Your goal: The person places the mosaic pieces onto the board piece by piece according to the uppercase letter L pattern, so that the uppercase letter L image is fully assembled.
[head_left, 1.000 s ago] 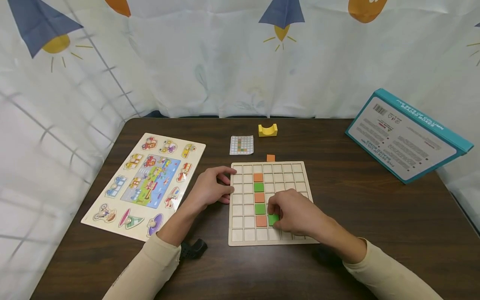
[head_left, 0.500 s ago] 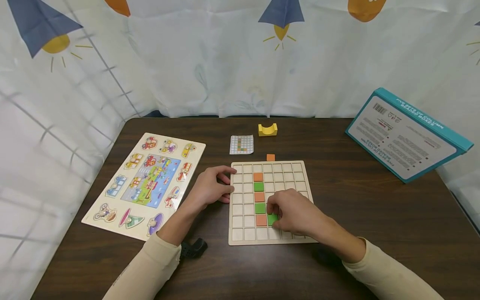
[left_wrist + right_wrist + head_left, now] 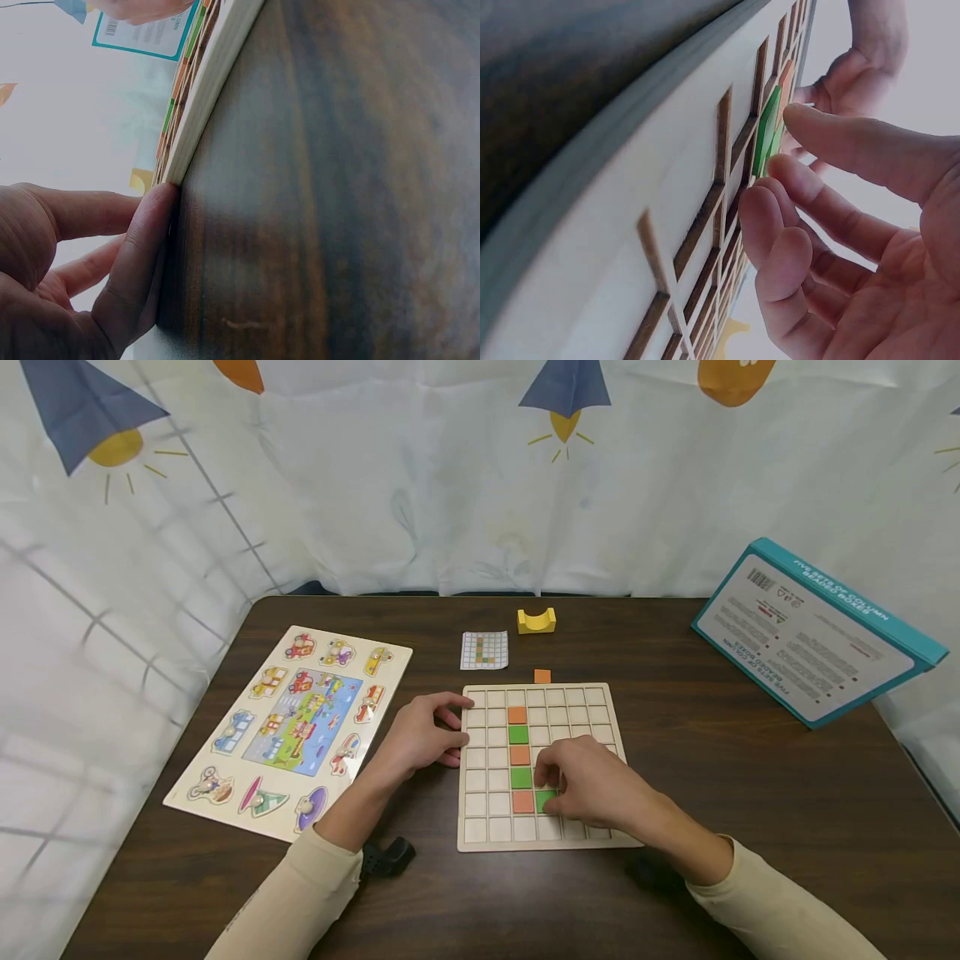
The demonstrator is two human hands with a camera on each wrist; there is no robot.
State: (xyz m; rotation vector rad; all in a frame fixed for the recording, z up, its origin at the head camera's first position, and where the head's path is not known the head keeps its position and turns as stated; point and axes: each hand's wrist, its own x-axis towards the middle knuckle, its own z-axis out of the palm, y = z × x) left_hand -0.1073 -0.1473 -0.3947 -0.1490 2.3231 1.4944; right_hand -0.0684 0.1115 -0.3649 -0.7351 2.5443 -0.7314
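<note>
A square wooden grid board (image 3: 474, 835) lies on the table with orange and green tiles in one column. To the right of the bottom orange tile (image 3: 522, 802) is a green tile (image 3: 545, 800), pinched at its edges between the thumb and index finger of my right hand (image 3: 600, 785). Seen from the right wrist, this green tile (image 3: 766, 133) stands slightly proud of the grid, the thumb and fingertips right at it. My left hand (image 3: 420, 732) touches the board's left edge with thumb and index finger. In the left wrist view its fingertips rest against the board's side (image 3: 217, 71).
Behind the board lie a loose orange tile (image 3: 542, 676), a small pattern card (image 3: 483, 650) and a yellow cradle-shaped block (image 3: 536, 622). A vehicle puzzle board (image 3: 202, 762) sits at left. At the right a teal-edged box (image 3: 817, 635) stands tilted.
Both hands stay almost in place. The right fingers shift very slightly over the green tile, which sits at the same cell beside the bottom orange tile.
</note>
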